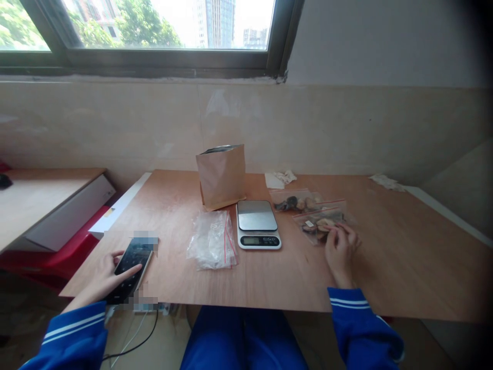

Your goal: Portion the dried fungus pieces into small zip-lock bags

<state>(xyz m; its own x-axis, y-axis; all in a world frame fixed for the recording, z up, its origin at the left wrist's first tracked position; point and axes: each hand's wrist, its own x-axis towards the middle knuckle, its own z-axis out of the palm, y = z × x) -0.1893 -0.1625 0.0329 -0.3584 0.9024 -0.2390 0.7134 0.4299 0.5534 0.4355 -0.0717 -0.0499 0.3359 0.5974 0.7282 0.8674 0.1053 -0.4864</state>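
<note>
My left hand (103,277) is wrapped around a dark smartphone (133,254) at the table's left front edge. Its thumb lies over the screen, and a charging cable hangs below. My right hand (342,249) pinches the lower right part of a clear zip bag (306,226) that holds brown, dried-looking pieces and a small white packet. Just behind lies a second zip bag (295,201) with dark and tan pieces. Left of these bags sits a white kitchen scale (257,221) with a bare steel plate; its display is too small to read.
Several clear zip bags (211,241) lie in a pile left of the scale. A brown paper pouch (221,177) stands upright behind them, its top open. Crumpled tissue (285,178) rests near the wall. Another desk (50,190) and a red stool (50,262) are at the left.
</note>
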